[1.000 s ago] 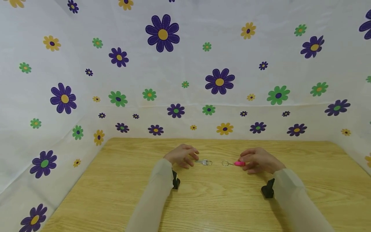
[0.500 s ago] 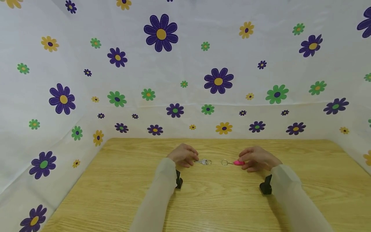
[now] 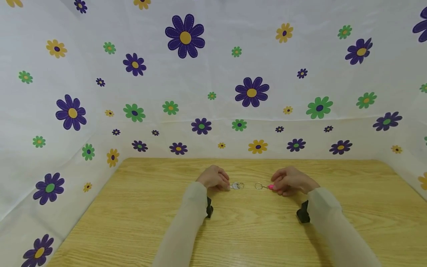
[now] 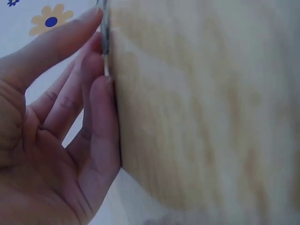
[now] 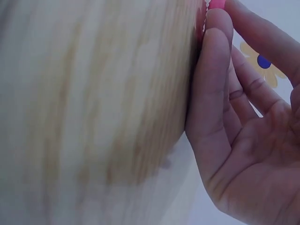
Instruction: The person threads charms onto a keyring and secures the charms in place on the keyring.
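In the head view a silver key (image 3: 235, 185) with a metal ring lies near the middle of the table. My left hand (image 3: 216, 178) pinches its left end, the thumb and fingertips meeting at it; in the left wrist view the key (image 4: 105, 28) shows edge-on between them. To the right is a pink keychain (image 3: 271, 187) with a short chain and a ring (image 3: 258, 186) that points left. My right hand (image 3: 289, 181) pinches its pink body, part of which the fingers hide. The right wrist view shows the pink body (image 5: 217, 4) at the fingertips.
The wood-grain table (image 3: 247, 230) stretches out around both hands. A white cloth (image 3: 213, 70) with printed flowers hangs behind it and along its sides. Black wrist mounts (image 3: 303, 212) sit below the sleeves.
Both hands have moved inward a little and closed their fingertips, the left on the key and the right further onto the pink keychain. The key and keychain have hardly moved.
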Action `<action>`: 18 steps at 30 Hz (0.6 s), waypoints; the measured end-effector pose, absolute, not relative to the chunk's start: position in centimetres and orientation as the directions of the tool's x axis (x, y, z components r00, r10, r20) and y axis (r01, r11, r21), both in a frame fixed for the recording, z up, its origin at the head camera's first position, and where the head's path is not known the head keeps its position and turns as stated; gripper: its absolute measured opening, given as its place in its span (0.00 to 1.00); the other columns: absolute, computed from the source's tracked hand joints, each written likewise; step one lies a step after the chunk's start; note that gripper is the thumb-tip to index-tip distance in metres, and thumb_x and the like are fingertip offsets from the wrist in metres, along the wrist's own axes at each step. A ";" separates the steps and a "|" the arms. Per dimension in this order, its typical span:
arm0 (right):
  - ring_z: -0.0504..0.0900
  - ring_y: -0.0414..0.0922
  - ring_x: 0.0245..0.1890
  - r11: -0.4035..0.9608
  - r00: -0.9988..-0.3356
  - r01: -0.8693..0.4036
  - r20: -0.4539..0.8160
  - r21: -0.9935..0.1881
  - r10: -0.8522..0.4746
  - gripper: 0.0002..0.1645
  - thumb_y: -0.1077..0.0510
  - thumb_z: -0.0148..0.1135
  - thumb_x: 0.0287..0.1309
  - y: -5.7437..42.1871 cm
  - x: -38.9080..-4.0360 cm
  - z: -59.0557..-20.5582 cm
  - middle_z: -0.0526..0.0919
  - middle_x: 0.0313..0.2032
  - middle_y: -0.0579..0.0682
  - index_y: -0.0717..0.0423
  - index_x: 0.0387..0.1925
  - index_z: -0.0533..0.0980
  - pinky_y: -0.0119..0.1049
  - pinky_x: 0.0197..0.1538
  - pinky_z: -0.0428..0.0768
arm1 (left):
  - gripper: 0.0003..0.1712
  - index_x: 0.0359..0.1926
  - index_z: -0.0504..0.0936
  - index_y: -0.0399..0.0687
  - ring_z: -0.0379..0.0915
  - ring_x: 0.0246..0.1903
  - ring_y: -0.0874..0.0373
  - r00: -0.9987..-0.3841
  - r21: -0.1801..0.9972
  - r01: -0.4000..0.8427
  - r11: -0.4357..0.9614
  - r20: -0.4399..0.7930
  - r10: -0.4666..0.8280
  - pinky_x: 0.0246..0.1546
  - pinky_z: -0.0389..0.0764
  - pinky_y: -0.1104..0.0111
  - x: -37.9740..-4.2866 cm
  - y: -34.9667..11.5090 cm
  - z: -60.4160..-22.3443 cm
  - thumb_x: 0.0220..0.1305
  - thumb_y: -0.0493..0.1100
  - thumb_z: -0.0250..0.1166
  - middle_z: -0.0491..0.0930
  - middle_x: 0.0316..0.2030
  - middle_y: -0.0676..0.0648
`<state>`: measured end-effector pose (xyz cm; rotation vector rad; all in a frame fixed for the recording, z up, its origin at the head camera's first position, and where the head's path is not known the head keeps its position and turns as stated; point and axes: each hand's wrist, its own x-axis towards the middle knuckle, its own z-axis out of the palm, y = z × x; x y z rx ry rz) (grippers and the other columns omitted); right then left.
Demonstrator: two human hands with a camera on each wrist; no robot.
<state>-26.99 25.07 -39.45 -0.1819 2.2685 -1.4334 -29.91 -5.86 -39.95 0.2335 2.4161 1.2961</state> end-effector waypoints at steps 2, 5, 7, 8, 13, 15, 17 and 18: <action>0.81 0.41 0.25 0.458 -0.892 0.117 -0.296 -0.881 -0.341 0.21 0.66 0.68 0.61 25.0 -27.0 -39.4 0.82 0.29 0.51 0.74 0.52 0.74 0.34 0.32 0.83 | 0.15 0.40 0.85 0.38 0.77 0.24 0.60 -0.915 0.818 -0.021 0.575 -0.247 0.319 0.28 0.79 0.69 -29.9 -5.7 -40.0 0.51 0.30 0.78 0.86 0.28 0.48; 0.81 0.41 0.25 0.464 -0.895 0.120 -0.299 -0.877 -0.332 0.20 0.66 0.68 0.60 24.9 -27.1 -39.5 0.82 0.28 0.51 0.73 0.51 0.75 0.34 0.31 0.82 | 0.14 0.38 0.85 0.38 0.76 0.23 0.59 -0.919 0.802 -0.001 0.598 -0.236 0.315 0.27 0.78 0.69 -29.8 -5.5 -39.9 0.51 0.30 0.79 0.84 0.27 0.48; 0.81 0.41 0.24 0.464 -0.895 0.124 -0.300 -0.877 -0.329 0.19 0.67 0.68 0.61 24.9 -27.1 -39.5 0.83 0.28 0.51 0.72 0.50 0.75 0.34 0.31 0.83 | 0.13 0.36 0.85 0.38 0.75 0.23 0.59 -0.922 0.792 0.004 0.610 -0.233 0.309 0.26 0.78 0.69 -29.7 -5.5 -39.8 0.50 0.30 0.79 0.83 0.26 0.47; 0.81 0.41 0.24 0.464 -0.896 0.125 -0.301 -0.877 -0.326 0.18 0.67 0.67 0.61 24.9 -27.1 -39.5 0.83 0.28 0.51 0.72 0.50 0.75 0.34 0.31 0.83 | 0.13 0.36 0.85 0.38 0.74 0.22 0.59 -0.924 0.787 0.005 0.616 -0.232 0.305 0.25 0.77 0.69 -29.7 -5.4 -39.7 0.50 0.30 0.79 0.83 0.26 0.47; 0.80 0.41 0.23 0.472 -0.899 0.145 -0.315 -0.869 -0.303 0.15 0.68 0.65 0.62 24.7 -27.0 -39.3 0.82 0.29 0.52 0.71 0.49 0.77 0.34 0.31 0.82 | 0.10 0.34 0.87 0.37 0.74 0.22 0.60 -0.924 0.779 0.020 0.627 -0.225 0.309 0.26 0.77 0.70 -29.5 -5.2 -39.4 0.49 0.29 0.79 0.82 0.27 0.48; 0.79 0.41 0.23 0.479 -0.899 0.149 -0.320 -0.865 -0.298 0.14 0.68 0.64 0.63 24.7 -27.0 -39.3 0.82 0.30 0.52 0.71 0.48 0.77 0.33 0.30 0.82 | 0.09 0.33 0.87 0.37 0.72 0.21 0.61 -0.924 0.776 0.024 0.631 -0.224 0.311 0.25 0.76 0.71 -29.4 -5.1 -39.3 0.50 0.28 0.78 0.82 0.26 0.48; 0.79 0.41 0.23 0.489 -0.900 0.143 -0.318 -0.861 -0.298 0.13 0.68 0.64 0.63 24.7 -26.9 -39.2 0.81 0.30 0.51 0.71 0.48 0.78 0.33 0.30 0.81 | 0.09 0.32 0.87 0.37 0.71 0.20 0.62 -0.924 0.769 0.035 0.638 -0.219 0.314 0.24 0.74 0.72 -29.3 -5.0 -39.2 0.49 0.28 0.78 0.82 0.25 0.49; 0.78 0.41 0.23 0.497 -0.901 0.134 -0.314 -0.858 -0.300 0.13 0.68 0.64 0.63 24.7 -26.9 -39.2 0.81 0.30 0.51 0.71 0.48 0.78 0.33 0.30 0.81 | 0.09 0.31 0.87 0.37 0.70 0.20 0.62 -0.924 0.765 0.041 0.643 -0.216 0.316 0.23 0.73 0.73 -29.3 -4.9 -39.2 0.49 0.28 0.79 0.81 0.24 0.50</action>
